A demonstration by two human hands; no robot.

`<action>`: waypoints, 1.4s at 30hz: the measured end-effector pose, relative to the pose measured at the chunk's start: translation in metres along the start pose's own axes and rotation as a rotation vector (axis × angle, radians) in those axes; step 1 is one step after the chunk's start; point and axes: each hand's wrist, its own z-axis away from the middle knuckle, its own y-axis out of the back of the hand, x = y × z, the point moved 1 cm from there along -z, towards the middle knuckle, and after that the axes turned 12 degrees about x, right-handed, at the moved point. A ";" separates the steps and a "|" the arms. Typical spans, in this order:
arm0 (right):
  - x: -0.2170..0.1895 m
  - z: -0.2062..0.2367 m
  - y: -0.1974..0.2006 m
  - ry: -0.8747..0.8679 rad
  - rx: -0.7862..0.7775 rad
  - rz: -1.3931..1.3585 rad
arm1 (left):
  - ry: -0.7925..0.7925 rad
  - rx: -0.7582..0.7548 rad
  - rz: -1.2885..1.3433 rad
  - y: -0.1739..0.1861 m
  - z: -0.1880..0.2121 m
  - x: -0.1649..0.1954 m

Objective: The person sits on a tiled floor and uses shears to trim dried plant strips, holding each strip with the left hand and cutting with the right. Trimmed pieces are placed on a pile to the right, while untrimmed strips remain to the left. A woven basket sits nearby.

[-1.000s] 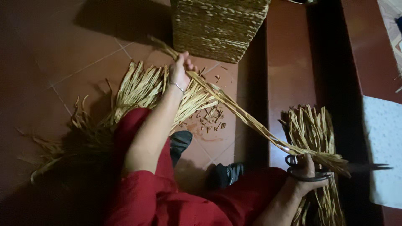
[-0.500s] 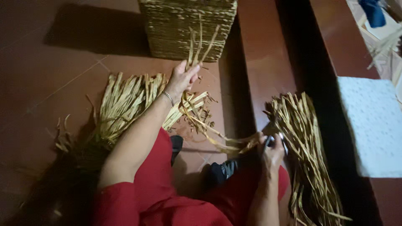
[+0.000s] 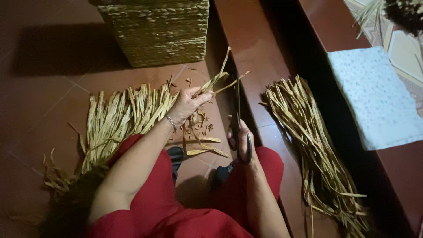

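The long strand that trailed between both hands half a second ago is now short: the left hand (image 3: pixel 187 105) pinches a few dried straw strips (image 3: pixel 217 81) upright, near the woven basket (image 3: pixel 158 31). The right hand (image 3: pixel 243 143) is closed around scissors (image 3: pixel 237 117) (blades pointing up), beside the step's edge, so trimming looks underway.

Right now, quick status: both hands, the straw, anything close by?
Left hand grips dried straw strips. Right hand holds scissors, blades up beside the strips. Cut pile left, long bundle right, woven basket ahead.
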 end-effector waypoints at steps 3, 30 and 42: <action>-0.004 -0.002 -0.003 -0.007 0.035 -0.032 | -0.135 -0.048 -0.004 -0.001 -0.003 -0.005; 0.000 -0.002 0.022 0.162 0.143 0.305 | -0.212 -0.157 -0.250 0.014 -0.012 -0.019; -0.004 0.002 0.018 -0.010 0.388 -0.007 | 0.002 -0.114 -0.026 0.014 -0.014 -0.011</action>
